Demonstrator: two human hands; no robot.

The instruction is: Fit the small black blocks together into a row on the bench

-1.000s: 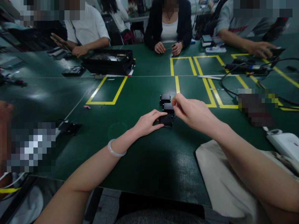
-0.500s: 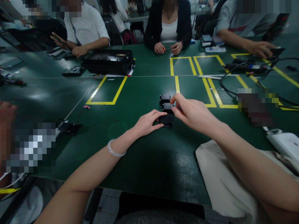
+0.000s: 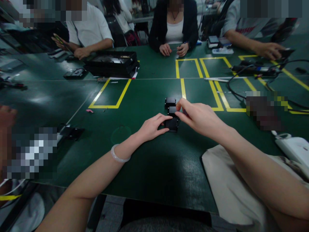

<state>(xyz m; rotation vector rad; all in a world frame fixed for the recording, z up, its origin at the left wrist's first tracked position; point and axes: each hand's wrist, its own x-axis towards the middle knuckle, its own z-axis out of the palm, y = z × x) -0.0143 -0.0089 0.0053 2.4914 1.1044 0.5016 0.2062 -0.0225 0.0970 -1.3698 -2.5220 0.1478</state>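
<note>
Three small black parts stand in a row running away from me on the green table (image 3: 154, 174). The nearest black part (image 3: 171, 124) is gripped between the thumb and fingers of my left hand (image 3: 153, 128). Behind it is the middle black part (image 3: 172, 111), with my right hand (image 3: 198, 117) at its right side. The fingers of my right hand are bent and drawn together; whatever may be between the fingertips is too small to make out. The farthest black part (image 3: 170, 102) is touched by neither hand.
A black tray (image 3: 112, 66) stands at the back left. Cables and a black tool (image 3: 256, 69) lie at the right. Beige cloth (image 3: 227, 180) hangs over the front right edge beside a white device (image 3: 294, 148). Several people sit across the table.
The fingertips of my right hand have shifted slightly left, over the middle and nearest black parts. My left hand has stayed in place.
</note>
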